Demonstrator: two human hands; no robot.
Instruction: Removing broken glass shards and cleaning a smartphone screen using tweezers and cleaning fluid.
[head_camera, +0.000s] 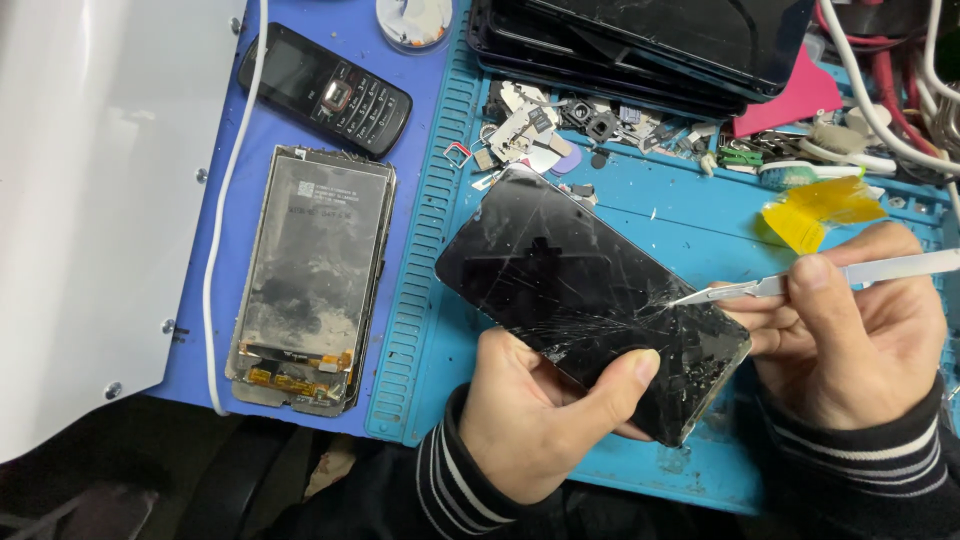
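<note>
The black flat smartphone with a badly cracked glass screen (590, 300) is held tilted above the blue ribbed silicone work mat (690, 225), its lower end gripped by the left hand (535, 420), whose fingers are closed around the edge with the thumb pressed across the shattered corner. The glass is covered in cracks that spread from a point near its right edge (the densest splintering lies toward the lower right). At that point the tip of a thin silver metal blade tool (800, 280) is touching the screen; the tool is pinched tightly between thumb and fingers of the right hand (850, 340), which also rests against the phone's right end. To the left, on a darker blue surface, a detached grey display panel with orange flex cables at its bottom (310, 275) is laid flat, and above it a small black keypad phone (325, 90) is lying at an angle. A stack of dark flat screens (650, 40) is seen at the mat's top edge, with small loose metal parts (560, 125) scattered below it and a crumpled piece of yellow tape (815, 210) near the right hand.
</note>
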